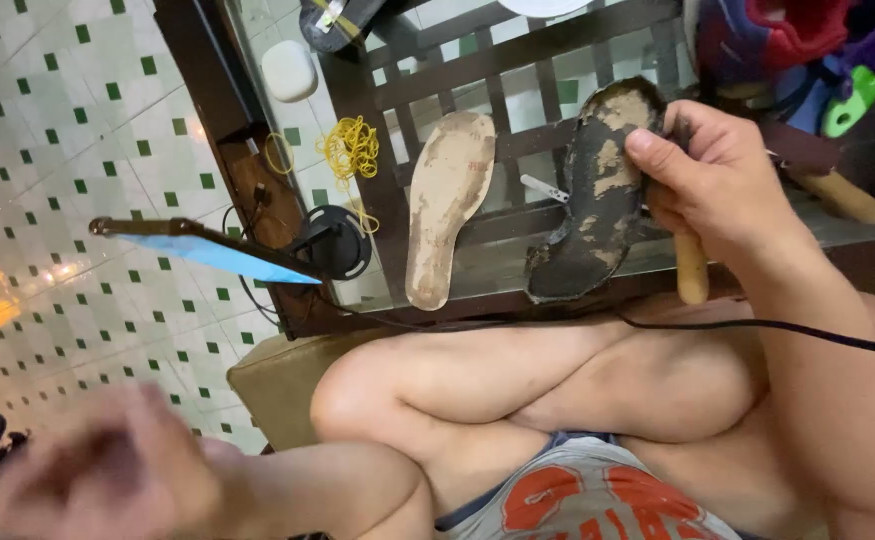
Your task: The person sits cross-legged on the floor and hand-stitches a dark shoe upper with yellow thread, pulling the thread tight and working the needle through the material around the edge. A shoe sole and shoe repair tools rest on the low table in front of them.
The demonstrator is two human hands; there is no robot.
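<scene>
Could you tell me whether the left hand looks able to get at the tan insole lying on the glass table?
Probably yes: the left hand is blurred, low and apart from the tan insole, but nothing visibly stands between them.

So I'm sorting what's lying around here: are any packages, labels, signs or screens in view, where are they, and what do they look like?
Phone screen: clamped on a small black stand at the table's left edge, a flat slab seen edge-on, its face glowing light blue.
White case: on the glass table top, far left, small and rounded, plain white; whether it is packaging cannot be told.
No labels or signs show.
</scene>
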